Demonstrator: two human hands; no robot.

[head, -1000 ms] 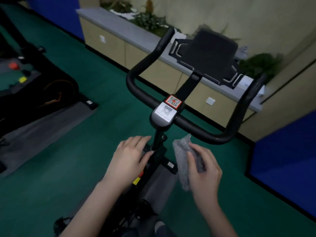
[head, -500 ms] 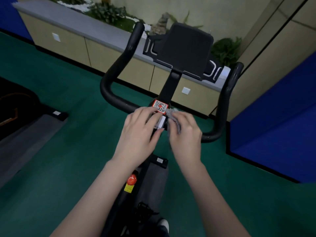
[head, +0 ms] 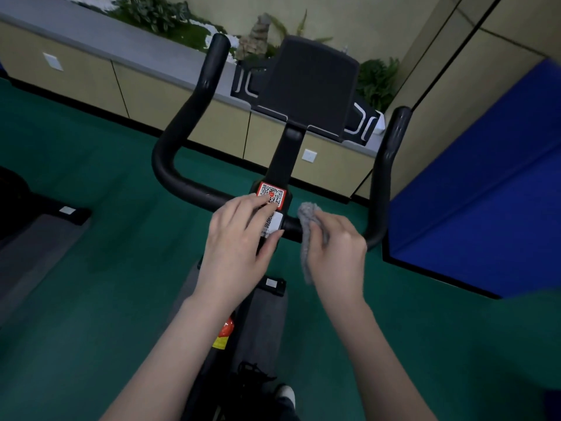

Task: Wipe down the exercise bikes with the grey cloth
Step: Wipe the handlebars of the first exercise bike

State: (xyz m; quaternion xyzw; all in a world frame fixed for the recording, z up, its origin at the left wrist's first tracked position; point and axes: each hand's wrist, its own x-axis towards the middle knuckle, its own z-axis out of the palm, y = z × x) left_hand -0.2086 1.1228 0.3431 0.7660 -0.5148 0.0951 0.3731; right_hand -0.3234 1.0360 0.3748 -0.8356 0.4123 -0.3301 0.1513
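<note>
A black exercise bike stands in front of me, its U-shaped handlebar (head: 179, 153) curving up on both sides of a black tablet holder (head: 309, 86). My left hand (head: 239, 244) lies with straight fingers on the handlebar's centre clamp, over the QR sticker (head: 271, 192) and a white label. My right hand (head: 337, 253) grips the crumpled grey cloth (head: 306, 226) and presses it onto the crossbar just right of the clamp. Part of the cloth hangs below the bar.
Green floor surrounds the bike. A beige cabinet wall (head: 151, 86) with a planter of green plants runs behind the handlebar. A blue padded panel (head: 485, 192) stands at the right. Another machine's black base (head: 45, 208) and grey mat lie at the left. A red knob (head: 226, 328) sits on the frame.
Both hands rose from the bike's stem to the handlebar centre. My right hand with the cloth then shifted slightly right along the crossbar. The camera view turned right and closer.
</note>
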